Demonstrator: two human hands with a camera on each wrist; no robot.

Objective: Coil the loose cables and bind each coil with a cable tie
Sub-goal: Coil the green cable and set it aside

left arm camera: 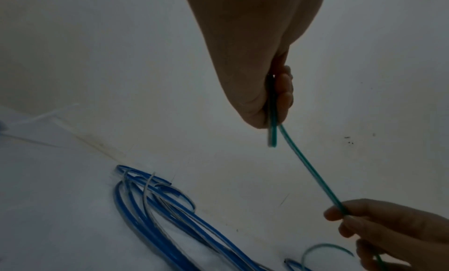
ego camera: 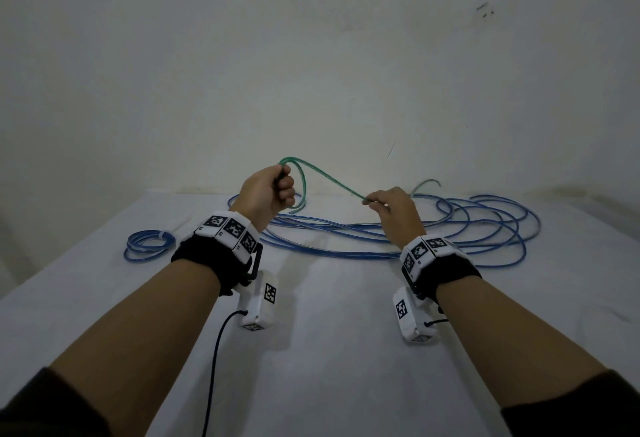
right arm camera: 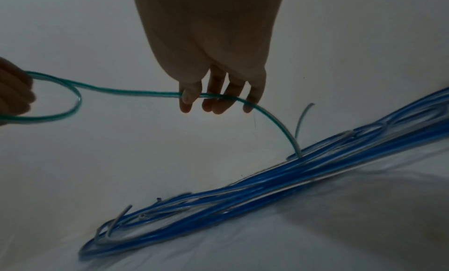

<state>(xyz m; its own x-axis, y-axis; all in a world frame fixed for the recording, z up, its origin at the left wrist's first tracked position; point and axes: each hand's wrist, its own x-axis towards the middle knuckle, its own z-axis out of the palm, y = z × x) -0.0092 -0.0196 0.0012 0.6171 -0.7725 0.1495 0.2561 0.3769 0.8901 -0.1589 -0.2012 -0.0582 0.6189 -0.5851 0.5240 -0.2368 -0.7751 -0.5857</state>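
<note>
A green cable (ego camera: pixel 323 178) stretches in the air between both hands above the table. My left hand (ego camera: pixel 277 187) grips a small loop of it in a fist; in the left wrist view the left hand (left arm camera: pixel 274 102) has two strands coming out below it. My right hand (ego camera: pixel 375 201) pinches the same green cable (right arm camera: pixel 136 92) between thumb and fingers, and the strand drops from the right hand (right arm camera: pixel 218 100) to the table. A long loose blue cable (ego camera: pixel 450 228) sprawls on the table under and behind both hands.
A small blue coil (ego camera: pixel 149 244) bound with a white tie lies at the left of the white table (ego camera: pixel 329 350). A pale wall (ego camera: pixel 311 55) stands close behind. Another green cable end (ego camera: pixel 427 184) sticks up past the right hand.
</note>
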